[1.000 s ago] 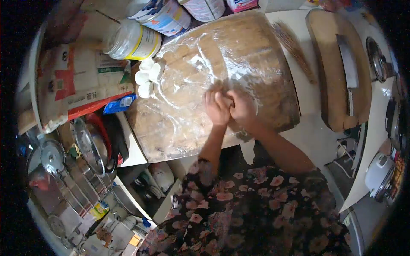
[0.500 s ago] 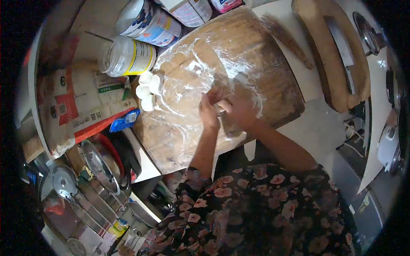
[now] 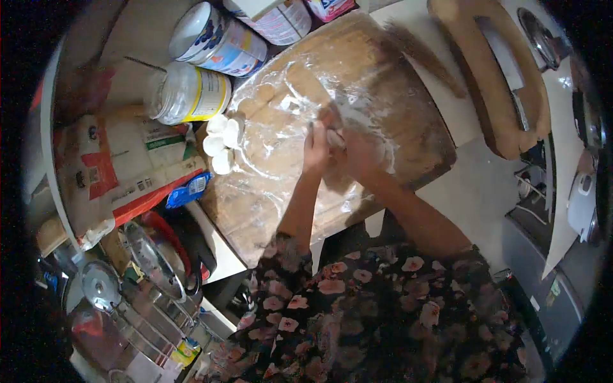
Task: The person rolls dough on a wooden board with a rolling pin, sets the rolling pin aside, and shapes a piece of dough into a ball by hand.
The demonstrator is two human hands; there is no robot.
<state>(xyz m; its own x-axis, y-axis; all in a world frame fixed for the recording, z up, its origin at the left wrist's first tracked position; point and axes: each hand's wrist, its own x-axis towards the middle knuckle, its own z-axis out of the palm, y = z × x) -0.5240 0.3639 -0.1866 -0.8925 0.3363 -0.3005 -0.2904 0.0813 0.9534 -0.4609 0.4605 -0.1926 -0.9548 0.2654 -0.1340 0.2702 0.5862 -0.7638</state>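
My left hand (image 3: 316, 150) and my right hand (image 3: 360, 153) are close together over the middle of a floured wooden board (image 3: 255, 220). Between their fingers shows a small pale piece of dough (image 3: 335, 138), mostly covered by the hands. The left fingers are curled around it; the right hand is smeared by motion but closed against the dough. Several white dough pieces (image 3: 222, 161) sit in a cluster at the board's left edge. White flour (image 3: 290, 103) is scattered across the board, thickest beyond my hands.
Behind the board stand an open jar (image 3: 207, 96) and a large can (image 3: 239, 51). A flour bag (image 3: 134, 166) and a blue packet (image 3: 188, 190) lie at the left. On the right are a small brush (image 3: 424, 57) and a knife (image 3: 507, 60) on a brown board (image 3: 533, 118).
My hands stay together around the dough, with the fingers shifting slightly. The whole view has tilted and shifted a little. The cluster of dough pieces stays in place on the board.
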